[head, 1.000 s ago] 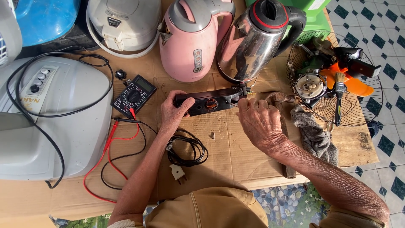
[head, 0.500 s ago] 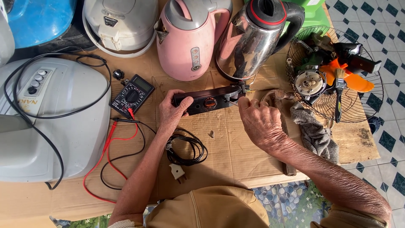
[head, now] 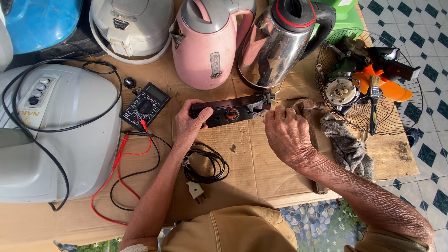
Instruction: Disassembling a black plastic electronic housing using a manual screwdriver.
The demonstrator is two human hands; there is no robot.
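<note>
Head view: the long dark appliance base [head: 231,111] lies flat on the cardboard-covered counter [head: 261,163], just before the steel kettle [head: 280,44]. My left hand [head: 189,123] has its fingers clamped round the base's left end. My right hand [head: 287,133] meets its right end, fingers pinched together on a thin tool, too small to make out. A multimeter [head: 145,106] sits left; a coiled black cord [head: 205,163] lies nearer me.
</note>
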